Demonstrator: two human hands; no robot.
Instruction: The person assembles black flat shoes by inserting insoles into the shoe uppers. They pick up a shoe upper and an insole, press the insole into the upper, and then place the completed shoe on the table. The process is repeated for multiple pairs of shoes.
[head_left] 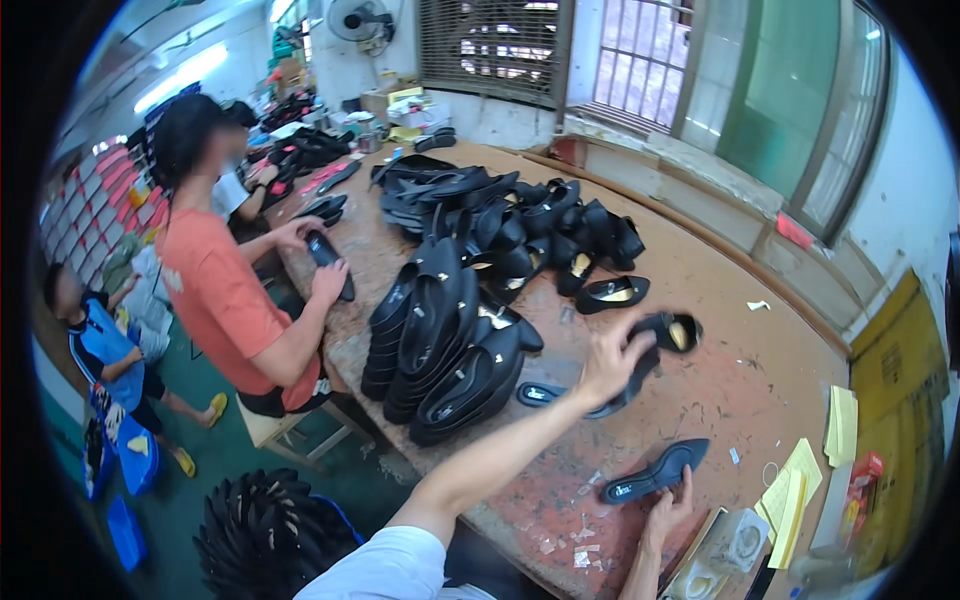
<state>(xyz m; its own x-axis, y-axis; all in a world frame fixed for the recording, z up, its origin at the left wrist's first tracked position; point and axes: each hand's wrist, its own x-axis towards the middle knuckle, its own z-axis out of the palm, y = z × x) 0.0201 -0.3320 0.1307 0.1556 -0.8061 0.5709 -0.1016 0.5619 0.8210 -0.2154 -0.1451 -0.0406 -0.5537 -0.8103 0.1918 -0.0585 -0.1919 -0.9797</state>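
1. Left hand (610, 362): fingers closed on black gold-lined shoe (673, 333), at two o'clock
2. Right hand (668, 512): half-curled fingers touch black pointed insole (652, 476), at eleven o'clock; firm grip, I cannot tell
3. Insole's toe aims two o'clock; right hand is nearer

No lettering is legible. Small pale marking (624, 490): heel of the nearer black insole (655, 475). Similar marking (537, 394): heel of the farther insole (549, 396) on the tabletop (750, 380). Blurred pale print (174, 262): back of the orange shirt (215, 305).
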